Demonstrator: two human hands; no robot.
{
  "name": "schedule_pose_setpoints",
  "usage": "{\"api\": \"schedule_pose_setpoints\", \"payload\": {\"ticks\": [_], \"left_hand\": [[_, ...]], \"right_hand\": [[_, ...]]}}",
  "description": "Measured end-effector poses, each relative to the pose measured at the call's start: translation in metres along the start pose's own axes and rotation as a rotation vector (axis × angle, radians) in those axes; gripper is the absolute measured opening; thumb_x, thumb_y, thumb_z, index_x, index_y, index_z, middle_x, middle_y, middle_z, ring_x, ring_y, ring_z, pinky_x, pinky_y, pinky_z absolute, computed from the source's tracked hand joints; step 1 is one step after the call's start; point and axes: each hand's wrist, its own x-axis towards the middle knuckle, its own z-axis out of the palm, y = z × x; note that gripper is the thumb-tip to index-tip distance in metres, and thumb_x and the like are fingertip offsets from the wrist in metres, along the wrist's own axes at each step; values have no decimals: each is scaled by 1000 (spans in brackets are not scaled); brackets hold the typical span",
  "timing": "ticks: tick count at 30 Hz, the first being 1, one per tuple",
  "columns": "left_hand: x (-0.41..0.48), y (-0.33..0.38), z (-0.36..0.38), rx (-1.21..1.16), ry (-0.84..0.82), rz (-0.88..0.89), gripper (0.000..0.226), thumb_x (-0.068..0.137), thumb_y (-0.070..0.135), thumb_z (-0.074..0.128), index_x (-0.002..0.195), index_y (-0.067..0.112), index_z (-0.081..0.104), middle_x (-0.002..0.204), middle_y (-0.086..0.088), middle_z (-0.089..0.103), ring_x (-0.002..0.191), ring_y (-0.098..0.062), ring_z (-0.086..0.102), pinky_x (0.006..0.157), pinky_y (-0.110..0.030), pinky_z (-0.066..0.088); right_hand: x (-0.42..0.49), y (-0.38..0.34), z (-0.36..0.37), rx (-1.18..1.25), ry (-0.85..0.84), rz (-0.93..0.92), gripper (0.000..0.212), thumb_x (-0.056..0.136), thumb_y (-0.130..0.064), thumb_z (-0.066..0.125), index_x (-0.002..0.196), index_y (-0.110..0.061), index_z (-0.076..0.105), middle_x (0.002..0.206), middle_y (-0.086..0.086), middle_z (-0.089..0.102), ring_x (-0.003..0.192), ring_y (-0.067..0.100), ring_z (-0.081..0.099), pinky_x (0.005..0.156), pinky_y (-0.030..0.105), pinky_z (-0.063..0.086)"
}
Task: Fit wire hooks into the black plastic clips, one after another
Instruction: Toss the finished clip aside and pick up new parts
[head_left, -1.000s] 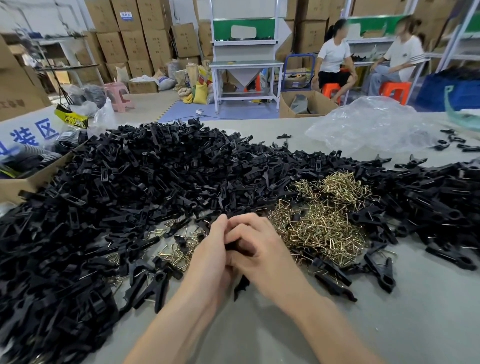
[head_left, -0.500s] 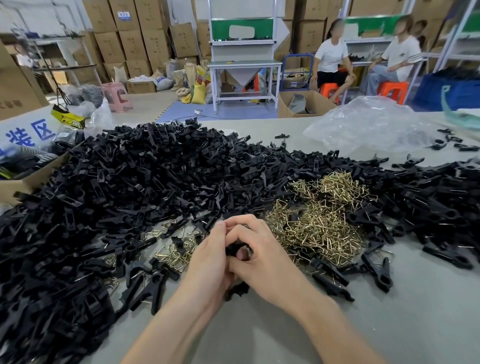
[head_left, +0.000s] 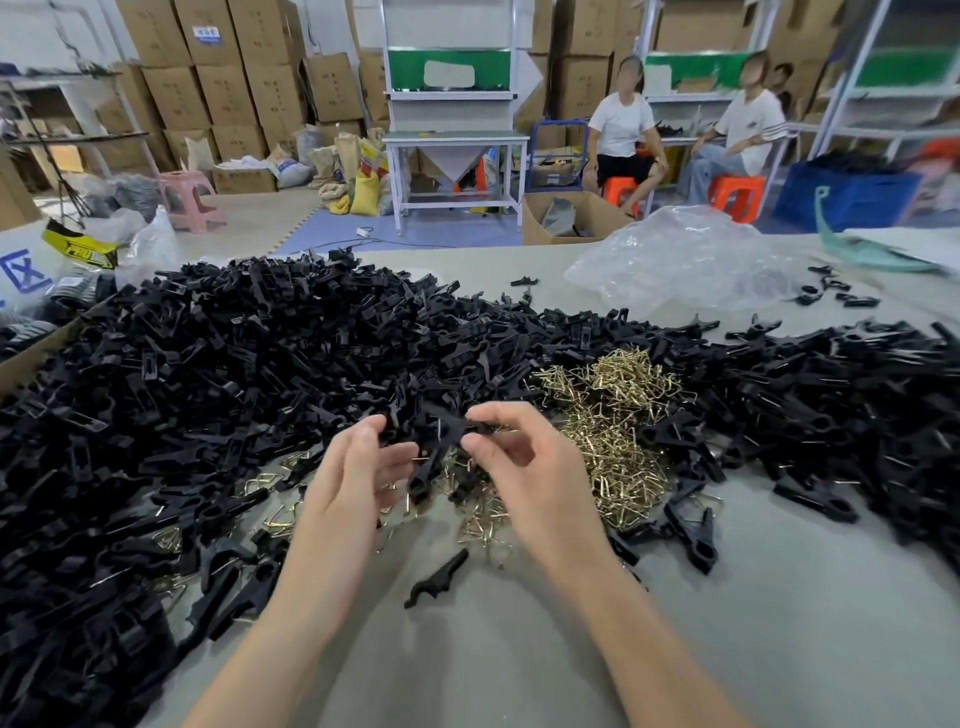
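A black plastic clip (head_left: 434, 452) hangs between my two hands above the table. My left hand (head_left: 353, 473) pinches its left end with thumb and fingers, and my right hand (head_left: 524, 467) pinches its right end. Whether a wire hook sits in this clip is not visible. A brass-coloured heap of wire hooks (head_left: 618, 431) lies just right of my right hand. A huge pile of black clips (head_left: 218, 395) covers the table's left and far side, and more clips (head_left: 852, 400) spread to the right. One loose clip piece (head_left: 436, 578) lies below my hands.
A crumpled clear plastic bag (head_left: 685, 260) lies at the table's far right. A cardboard box edge (head_left: 36, 353) stands at the left. Bare grey table (head_left: 467, 665) shows near me. Two seated people (head_left: 623, 130) and stacked cartons fill the background.
My hands, clasped tight together low on the table before, have lifted and come apart, each now pinching an end of a black clip. One clip piece now lies below them.
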Motion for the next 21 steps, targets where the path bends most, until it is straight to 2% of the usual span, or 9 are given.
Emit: {"api": "schedule_pose_setpoints", "payload": {"ticks": [2,5,7,9,10,12,14,17,21], "left_hand": [[-1,-1,0,49,47,19,29,106,46,35,120,41,59,105,11,75,100,-4,69,87,-30,48],[-1,-4,-2,150,101,42,25,106,47,34,115,48,57,102,20,71,95,4,65,83,-31,47],[0,-6,-4,290,140,76,21,105,47,35,116,48,53,98,26,67,85,10,61,73,-28,45],[2,-6,-6,444,159,117,23,103,41,40,124,41,51,96,17,67,85,1,61,74,-35,49],[2,-7,-8,551,178,146,29,102,36,44,130,32,52,105,13,67,98,-8,60,83,-40,49],[3,-10,-11,853,229,181,38,98,25,52,134,10,54,129,-8,61,122,-30,51,104,-48,39],[6,-13,-15,1093,232,118,46,97,27,55,137,4,53,141,-22,52,132,-41,43,114,-54,26],[12,-15,-27,1268,212,16,55,100,44,46,143,11,50,143,-23,51,133,-41,45,116,-53,21],[21,-17,-39,1329,127,100,45,104,50,37,136,25,56,132,-6,61,123,-30,54,110,-45,28]], "right_hand": [[17,-11,-29,232,222,29,28,89,-15,75,110,-32,68,98,-13,74,87,4,70,75,13,53],[52,-30,-96,1040,573,79,64,83,-5,75,141,-5,48,120,12,70,103,18,73,85,23,57],[61,-38,-124,1271,596,119,56,86,-8,73,136,4,51,130,21,65,106,22,73,89,23,57],[59,-38,-123,1238,464,168,39,88,-12,74,121,4,61,127,21,68,109,25,72,91,23,57],[55,-36,-114,1180,393,200,35,89,-12,74,117,4,63,122,19,70,109,25,72,89,23,57],[44,-32,-84,1036,290,262,30,92,-11,71,117,2,63,109,16,73,100,23,73,81,22,59],[33,-26,-51,945,205,333,31,95,-9,66,125,-3,58,100,15,74,89,22,73,76,25,61],[15,-13,-7,736,81,372,28,102,-8,55,130,-16,56,94,12,76,82,22,73,78,30,62],[7,0,17,388,-37,297,32,105,-6,49,134,-18,54,97,14,74,80,19,72,79,31,61]]}}
